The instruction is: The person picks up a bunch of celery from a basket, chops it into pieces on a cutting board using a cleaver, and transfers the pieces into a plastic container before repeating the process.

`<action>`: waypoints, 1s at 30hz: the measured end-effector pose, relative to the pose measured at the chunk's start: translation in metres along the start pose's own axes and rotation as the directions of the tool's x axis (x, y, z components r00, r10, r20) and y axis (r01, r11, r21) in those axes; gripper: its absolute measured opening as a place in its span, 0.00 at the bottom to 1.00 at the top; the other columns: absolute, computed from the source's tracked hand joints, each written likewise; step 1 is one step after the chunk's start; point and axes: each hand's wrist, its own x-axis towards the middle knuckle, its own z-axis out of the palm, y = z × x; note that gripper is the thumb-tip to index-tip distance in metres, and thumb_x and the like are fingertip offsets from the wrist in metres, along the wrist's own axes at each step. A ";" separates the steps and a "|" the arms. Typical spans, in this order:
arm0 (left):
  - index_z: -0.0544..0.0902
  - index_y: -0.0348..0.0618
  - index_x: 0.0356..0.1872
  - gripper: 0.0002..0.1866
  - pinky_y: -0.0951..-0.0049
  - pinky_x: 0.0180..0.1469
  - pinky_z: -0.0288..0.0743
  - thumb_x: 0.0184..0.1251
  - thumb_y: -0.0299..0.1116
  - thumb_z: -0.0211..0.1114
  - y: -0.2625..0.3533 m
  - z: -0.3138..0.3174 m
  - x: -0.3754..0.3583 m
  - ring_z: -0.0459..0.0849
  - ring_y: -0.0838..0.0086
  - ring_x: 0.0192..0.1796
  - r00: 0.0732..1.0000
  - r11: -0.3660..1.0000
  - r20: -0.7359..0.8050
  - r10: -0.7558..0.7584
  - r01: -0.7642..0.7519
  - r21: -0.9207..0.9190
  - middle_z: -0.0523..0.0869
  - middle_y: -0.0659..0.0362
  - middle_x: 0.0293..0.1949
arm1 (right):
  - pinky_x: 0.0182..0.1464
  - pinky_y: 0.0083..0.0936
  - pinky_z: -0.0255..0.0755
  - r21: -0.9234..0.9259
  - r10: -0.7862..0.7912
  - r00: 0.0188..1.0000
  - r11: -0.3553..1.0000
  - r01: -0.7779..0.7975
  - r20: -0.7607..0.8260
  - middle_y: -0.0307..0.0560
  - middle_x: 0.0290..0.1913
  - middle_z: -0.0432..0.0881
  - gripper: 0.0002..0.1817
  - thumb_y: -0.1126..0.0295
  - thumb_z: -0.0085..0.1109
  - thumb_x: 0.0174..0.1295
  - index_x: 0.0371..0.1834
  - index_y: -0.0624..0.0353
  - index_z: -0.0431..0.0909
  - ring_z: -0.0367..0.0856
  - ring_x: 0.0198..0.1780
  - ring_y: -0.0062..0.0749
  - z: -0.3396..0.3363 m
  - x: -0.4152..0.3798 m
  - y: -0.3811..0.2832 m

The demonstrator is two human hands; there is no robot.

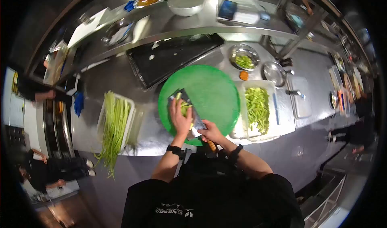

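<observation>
On a round green cutting board (217, 87), a cleaver (196, 121) lies with its broad blade angled up and left. My right hand (211, 132) is closed on it near the handle. Cut pieces of green stalk (184, 108), which look like celery, rest on the blade. Over them my left hand (179, 118) is curved, holding the pieces between thumb and fingers. Long uncut stalks (114, 123) lie in a white basket (131, 111) to the left, their ends hanging past the counter edge. A clear container (242, 127) on the right holds chopped green pieces (257, 109).
Behind the board lies a black tray (165, 59). Metal bowls (254, 52) and a lidded container (300, 97) stand at the right. An overhead shelf (169, 22) carries a white bowl (186, 4). Other people (50, 167) are at the far left and right.
</observation>
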 end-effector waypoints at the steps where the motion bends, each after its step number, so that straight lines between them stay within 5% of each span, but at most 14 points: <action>1: 0.77 0.41 0.66 0.30 0.49 0.75 0.61 0.63 0.40 0.71 0.007 0.000 0.001 0.66 0.45 0.74 1.000 1.000 -0.001 0.006 -0.006 0.001 0.69 0.47 0.74 | 0.19 0.20 0.69 0.026 -0.020 1.000 0.999 0.020 0.017 0.40 0.26 0.79 0.20 0.77 0.63 0.67 0.61 0.63 0.73 0.75 0.18 0.20 -0.004 -0.003 0.001; 7: 0.75 0.40 0.68 0.31 0.47 0.76 0.57 0.64 0.39 0.70 0.095 0.023 -0.001 0.64 0.45 0.75 0.991 0.990 0.016 0.135 -0.134 -0.033 0.67 0.45 0.75 | 0.21 0.20 0.69 0.010 -0.080 0.996 0.997 0.081 -0.043 0.37 0.21 0.77 0.15 0.77 0.63 0.67 0.55 0.62 0.75 0.74 0.18 0.19 -0.058 -0.071 -0.038; 11: 0.73 0.38 0.70 0.32 0.45 0.77 0.55 0.66 0.39 0.69 0.190 0.045 -0.002 0.62 0.44 0.77 0.962 0.954 0.035 0.270 -0.262 -0.148 0.65 0.43 0.77 | 0.21 0.19 0.70 -0.009 -0.207 0.962 0.978 0.208 -0.177 0.38 0.27 0.81 0.18 0.78 0.64 0.65 0.57 0.62 0.76 0.76 0.20 0.18 -0.112 -0.132 -0.061; 15: 0.56 0.35 0.79 0.43 0.45 0.79 0.51 0.69 0.39 0.68 0.272 0.077 -0.018 0.54 0.42 0.80 0.943 0.864 0.010 0.334 -0.301 -0.404 0.55 0.39 0.80 | 0.23 0.24 0.72 -0.313 -0.341 0.852 0.923 0.224 -0.396 0.40 0.25 0.84 0.19 0.77 0.68 0.63 0.57 0.66 0.78 0.78 0.21 0.18 -0.159 -0.209 -0.088; 19: 0.55 0.35 0.79 0.42 0.49 0.79 0.51 0.70 0.35 0.67 0.303 0.115 -0.036 0.54 0.44 0.81 0.883 0.780 0.089 0.460 -0.355 -0.515 0.54 0.39 0.80 | 0.30 0.36 0.74 -0.736 -0.512 0.743 0.676 0.038 -0.432 0.57 0.23 0.81 0.17 0.74 0.65 0.61 0.53 0.64 0.79 0.81 0.23 0.49 -0.196 -0.254 -0.108; 20: 0.69 0.35 0.72 0.33 0.51 0.76 0.60 0.67 0.34 0.68 0.304 0.124 -0.045 0.64 0.44 0.76 0.895 0.790 0.097 0.435 -0.327 -0.519 0.63 0.40 0.76 | 0.33 0.42 0.73 -0.766 -0.549 0.712 0.642 0.024 -0.438 0.63 0.24 0.79 0.17 0.74 0.63 0.60 0.52 0.64 0.79 0.79 0.29 0.63 -0.203 -0.254 -0.103; 23: 0.80 0.37 0.59 0.21 0.54 0.68 0.68 0.66 0.30 0.68 0.268 0.158 -0.079 0.76 0.49 0.65 0.784 0.806 0.321 0.531 -0.351 -0.477 0.77 0.45 0.64 | 0.34 0.44 0.73 -0.711 -0.513 0.675 0.702 -0.025 -0.530 0.64 0.25 0.79 0.16 0.74 0.62 0.60 0.52 0.64 0.79 0.79 0.30 0.65 -0.227 -0.258 -0.087; 26: 0.83 0.38 0.50 0.13 0.56 0.60 0.73 0.65 0.27 0.67 0.270 0.151 -0.086 0.80 0.52 0.54 0.784 0.810 0.327 0.527 -0.347 -0.473 0.81 0.50 0.51 | 0.29 0.37 0.74 -0.629 -0.473 0.678 0.777 0.020 -0.563 0.58 0.23 0.81 0.17 0.75 0.62 0.63 0.55 0.64 0.79 0.82 0.23 0.47 -0.240 -0.267 -0.080; 30: 0.83 0.37 0.51 0.14 0.57 0.56 0.75 0.66 0.27 0.68 0.305 0.151 -0.066 0.80 0.53 0.52 0.821 0.788 0.200 0.535 -0.399 -0.470 0.81 0.50 0.49 | 0.25 0.28 0.74 -0.465 -0.374 0.745 0.880 0.097 -0.552 0.49 0.24 0.83 0.16 0.76 0.61 0.67 0.57 0.67 0.78 0.80 0.20 0.25 -0.255 -0.271 -0.077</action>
